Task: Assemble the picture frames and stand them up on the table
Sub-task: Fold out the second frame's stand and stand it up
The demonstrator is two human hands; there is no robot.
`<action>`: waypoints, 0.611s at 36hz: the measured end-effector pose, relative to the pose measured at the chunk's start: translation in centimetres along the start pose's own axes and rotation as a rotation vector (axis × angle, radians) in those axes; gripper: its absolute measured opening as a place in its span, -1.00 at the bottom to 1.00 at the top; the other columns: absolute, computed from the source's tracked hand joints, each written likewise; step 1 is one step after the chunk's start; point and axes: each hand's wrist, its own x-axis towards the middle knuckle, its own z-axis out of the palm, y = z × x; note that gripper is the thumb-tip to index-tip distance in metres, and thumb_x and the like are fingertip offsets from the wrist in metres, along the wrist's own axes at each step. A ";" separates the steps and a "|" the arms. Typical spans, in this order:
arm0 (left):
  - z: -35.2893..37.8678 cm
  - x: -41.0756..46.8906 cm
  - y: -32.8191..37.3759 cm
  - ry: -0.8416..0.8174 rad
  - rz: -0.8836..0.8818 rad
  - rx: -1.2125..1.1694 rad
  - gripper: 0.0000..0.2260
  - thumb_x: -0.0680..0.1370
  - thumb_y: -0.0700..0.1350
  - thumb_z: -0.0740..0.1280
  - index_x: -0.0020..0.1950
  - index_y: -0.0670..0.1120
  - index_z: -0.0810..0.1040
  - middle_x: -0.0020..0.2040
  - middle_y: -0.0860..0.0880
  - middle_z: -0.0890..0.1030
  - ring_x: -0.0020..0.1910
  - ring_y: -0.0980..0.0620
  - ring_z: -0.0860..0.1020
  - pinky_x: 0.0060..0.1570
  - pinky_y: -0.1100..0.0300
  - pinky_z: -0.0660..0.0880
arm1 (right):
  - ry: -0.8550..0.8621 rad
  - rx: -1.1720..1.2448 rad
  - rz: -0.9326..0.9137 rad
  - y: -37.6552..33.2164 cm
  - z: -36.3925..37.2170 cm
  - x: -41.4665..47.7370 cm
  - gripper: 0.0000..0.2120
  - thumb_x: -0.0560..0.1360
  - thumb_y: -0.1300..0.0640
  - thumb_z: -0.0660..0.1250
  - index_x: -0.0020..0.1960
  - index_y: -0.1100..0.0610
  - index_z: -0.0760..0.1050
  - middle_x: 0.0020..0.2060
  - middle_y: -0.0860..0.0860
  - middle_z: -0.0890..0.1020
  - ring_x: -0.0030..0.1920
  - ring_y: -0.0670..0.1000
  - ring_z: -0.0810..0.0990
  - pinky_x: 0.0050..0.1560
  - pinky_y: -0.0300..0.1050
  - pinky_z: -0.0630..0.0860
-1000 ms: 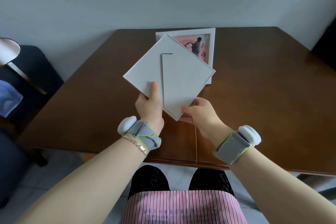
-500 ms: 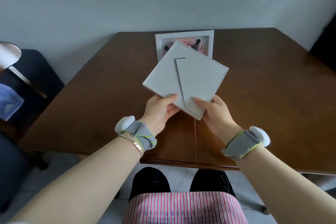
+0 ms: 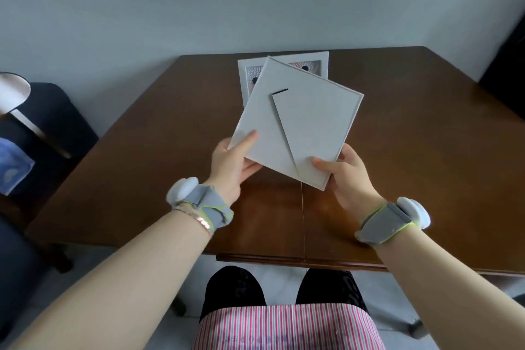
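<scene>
A light grey square frame (image 3: 295,119) is held tilted above the bench, back side shown, its wedge-shaped stand flap (image 3: 309,128) lying flat against it. Behind it, 1 white frame (image 3: 325,61) stands upright, its picture partly hidden.

Brown wooden table (image 3: 412,150), glossy, with a seam running toward its near edge. Plain grey-white wall (image 3: 227,0) behind. Dark blue chair (image 3: 54,122) at left, bearing a blue cloth (image 3: 12,167) and a pale wooden-handled object (image 3: 17,99). Dark object (image 3: 508,65) at right edge, unidentifiable. Light floor (image 3: 127,258) below.
</scene>
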 end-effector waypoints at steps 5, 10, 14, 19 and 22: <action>-1.6 1.6 2.0 -0.035 0.102 0.460 -0.72 0.40 0.15 0.42 -0.22 -0.07 0.57 -0.17 -0.07 0.61 -0.18 -0.03 0.54 -0.12 0.09 0.42 | -0.114 -0.078 0.086 -0.1 -1.1 -0.1 -0.61 0.41 0.47 0.32 0.17 0.17 0.45 0.02 0.08 0.63 -0.03 0.06 0.64 -0.09 -0.08 0.64; -1.7 1.8 2.0 0.002 0.232 0.653 -0.65 0.46 0.12 0.36 -0.28 -0.17 0.52 -0.31 -0.07 0.52 -0.32 0.00 0.47 -0.25 0.18 0.38 | -0.133 -0.262 0.102 0.2 -0.7 -0.2 -0.71 0.48 0.25 0.36 0.19 0.15 0.47 0.00 0.05 0.64 -0.04 0.05 0.64 0.03 0.00 0.60; -1.5 1.6 1.3 0.011 0.344 0.702 -0.67 0.49 0.07 0.35 -0.31 -0.17 0.49 -0.33 -0.09 0.53 -0.28 -0.06 0.48 -0.24 0.14 0.36 | 0.033 -0.445 -0.005 0.4 0.1 0.0 -0.71 0.46 -0.03 0.38 0.10 0.09 0.48 -0.06 -0.02 0.63 -0.09 -0.03 0.61 -0.01 -0.08 0.57; -1.7 1.6 1.0 0.044 0.411 0.766 -0.64 0.50 0.10 0.33 -0.36 -0.12 0.43 -0.40 0.00 0.47 -0.35 0.01 0.45 -0.36 0.20 0.32 | 0.064 -0.457 -0.032 0.1 0.4 0.2 -0.79 0.44 0.00 0.41 -0.01 0.08 0.49 -0.14 -0.04 0.61 -0.15 -0.02 0.59 -0.01 -0.06 0.56; -2.0 1.5 0.8 0.065 0.430 0.773 -0.61 0.49 0.12 0.33 -0.33 -0.18 0.44 -0.40 -0.02 0.46 -0.34 -0.02 0.44 -0.35 0.17 0.32 | 0.066 -0.466 -0.046 0.2 0.6 0.1 -0.86 0.43 0.00 0.42 -0.13 0.00 0.48 -0.16 -0.05 0.61 -0.15 -0.01 0.59 -0.01 -0.06 0.56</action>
